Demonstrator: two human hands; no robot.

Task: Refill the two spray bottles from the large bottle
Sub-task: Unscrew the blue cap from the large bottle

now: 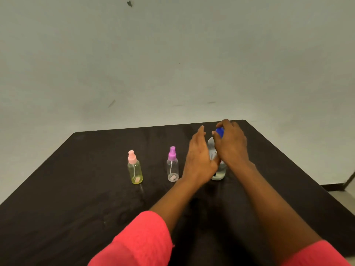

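The large clear bottle [219, 171] stands upright on the dark table [76, 189] at the right, with a blue cap [220, 132]. My right hand [231, 145] curls over the cap from above, fingers on it. My left hand [199, 160] is beside the bottle's left side with fingers straight and apart; whether it touches the bottle I cannot tell. A yellowish spray bottle with a pink top [134, 167] stands at the left. A clear spray bottle with a purple top [172, 165] stands between it and my left hand. Both spray tops are on.
A plain pale wall [172, 54] rises behind the table's far edge. The table's right edge drops to a light floor [342, 194] with a dark skirting. My red sleeves [138, 240] fill the bottom of the view.
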